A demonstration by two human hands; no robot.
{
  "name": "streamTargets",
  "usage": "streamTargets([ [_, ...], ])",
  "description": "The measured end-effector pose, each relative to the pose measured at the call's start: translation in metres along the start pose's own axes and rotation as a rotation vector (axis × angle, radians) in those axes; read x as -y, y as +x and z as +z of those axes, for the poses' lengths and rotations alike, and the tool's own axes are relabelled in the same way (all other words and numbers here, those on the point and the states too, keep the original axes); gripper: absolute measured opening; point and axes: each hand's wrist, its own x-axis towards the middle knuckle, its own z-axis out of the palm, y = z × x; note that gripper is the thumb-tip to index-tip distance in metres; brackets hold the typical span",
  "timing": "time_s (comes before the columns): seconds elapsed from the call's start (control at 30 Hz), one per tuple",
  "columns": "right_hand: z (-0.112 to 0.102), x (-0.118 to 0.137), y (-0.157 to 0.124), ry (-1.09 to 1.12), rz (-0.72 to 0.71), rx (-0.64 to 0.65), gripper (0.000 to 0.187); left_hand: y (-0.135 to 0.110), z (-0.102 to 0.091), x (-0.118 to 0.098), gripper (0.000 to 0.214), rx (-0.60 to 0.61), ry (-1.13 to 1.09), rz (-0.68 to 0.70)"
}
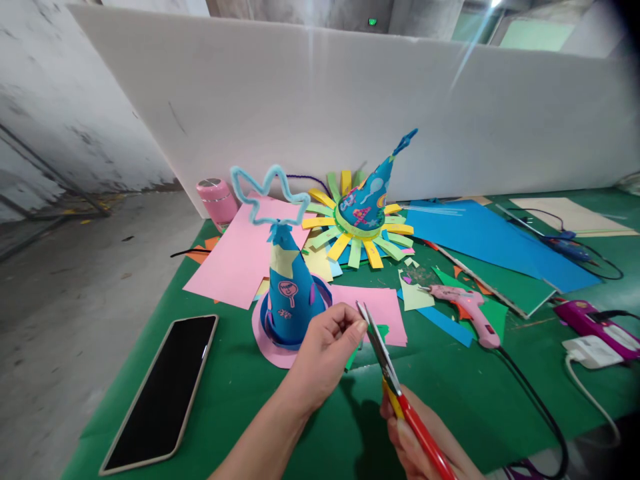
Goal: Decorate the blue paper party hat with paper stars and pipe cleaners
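Observation:
My left hand (333, 347) is closed in a pinch, its fingertips beside the scissor blades. What it pinches is too small to make out; a bit of green paper (383, 330) shows just past the fingertips. Wrapped round the red and yellow handles of a pair of scissors (385, 360), my right hand (417, 433) points the slightly parted blades up and left. Behind my left hand stands a blue paper cone hat (295, 303) with a pink brim, drawn stickers and a light-blue fuzzy wire star (270, 193) on top. Pink paper (370, 300) lies beyond the blades.
A second blue cone hat (365, 200) with yellow and green strips stands behind. A pink glue gun (467, 307) lies right, its cord running forward. Around are a phone (163, 393), pink bottle (219, 202), blue sheet (480, 233), purple power strip (595, 330) and white board (350, 113).

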Motion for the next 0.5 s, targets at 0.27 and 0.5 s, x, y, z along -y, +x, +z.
streamTargets([
  [0.27, 0.012, 0.005, 0.0, 0.018, -0.007, -0.1, 0.052, -0.003, 0.008, 0.004, 0.018, -0.108, 0.0, -0.083],
  [0.5, 0.005, -0.012, 0.006, 0.056, 0.054, -0.087, 0.047, -0.004, 0.01, 0.009, 0.018, -0.145, -0.039, -0.092],
])
